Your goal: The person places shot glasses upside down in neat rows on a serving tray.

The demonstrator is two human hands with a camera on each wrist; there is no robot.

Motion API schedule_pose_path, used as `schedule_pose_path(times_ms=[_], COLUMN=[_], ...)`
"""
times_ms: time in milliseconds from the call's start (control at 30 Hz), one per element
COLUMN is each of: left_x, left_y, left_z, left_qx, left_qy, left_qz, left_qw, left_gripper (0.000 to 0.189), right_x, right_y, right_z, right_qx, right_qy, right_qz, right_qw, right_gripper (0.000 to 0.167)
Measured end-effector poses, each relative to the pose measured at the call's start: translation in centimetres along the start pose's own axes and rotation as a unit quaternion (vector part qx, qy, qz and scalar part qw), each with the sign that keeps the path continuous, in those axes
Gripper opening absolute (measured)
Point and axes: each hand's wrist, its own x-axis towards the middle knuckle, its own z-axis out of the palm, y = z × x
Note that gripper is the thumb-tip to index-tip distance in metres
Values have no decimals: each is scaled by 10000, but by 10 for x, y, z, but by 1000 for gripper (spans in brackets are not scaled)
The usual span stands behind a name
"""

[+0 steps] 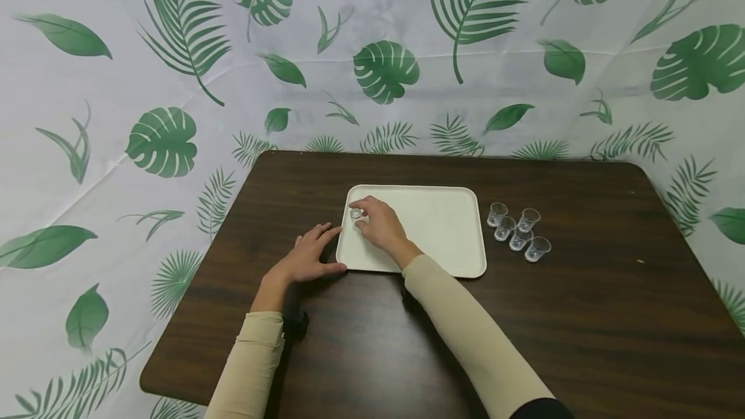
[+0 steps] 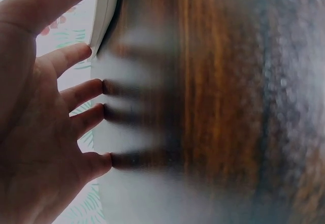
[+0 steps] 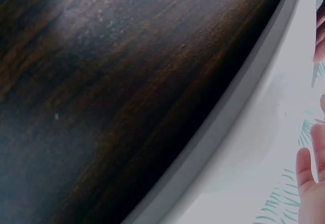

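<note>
A small clear plastic cup (image 1: 356, 213) is at the left end of the white tray (image 1: 433, 228). My right hand (image 1: 381, 224) reaches over the tray and pinches this cup between thumb and fingers. At the tray's left side is my left hand (image 1: 308, 257), its fingers spread, with thumb and index finger at the rim. In the left wrist view the other fingertips (image 2: 105, 111) meet the table surface. The right wrist view catches only parts of hands at its right edge, and the grip on the cup is not clear there.
Several clear cups (image 1: 520, 240) stand upright in a cluster on the dark wooden table (image 1: 582, 322), just right of the tray. Behind the table hangs a white cloth (image 1: 326, 108) with green leaf prints.
</note>
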Motion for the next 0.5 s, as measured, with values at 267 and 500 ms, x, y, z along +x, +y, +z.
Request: schedule_pose_path(times_ms=[267, 500], left_x=[1, 1], left_y=[0, 0], left_z=[0, -1], left_qx=[30, -47], left_qy=[-16, -53], left_qz=[-53, -85], left_qw=[10000, 9999], left_gripper=[88, 88], right_x=[2, 1], right_y=[2, 3], right_z=[1, -6], right_qx=[110, 163], right_qy=[-23, -224], right_qz=[96, 154], right_qw=[9999, 9995], right_gripper=[44, 50])
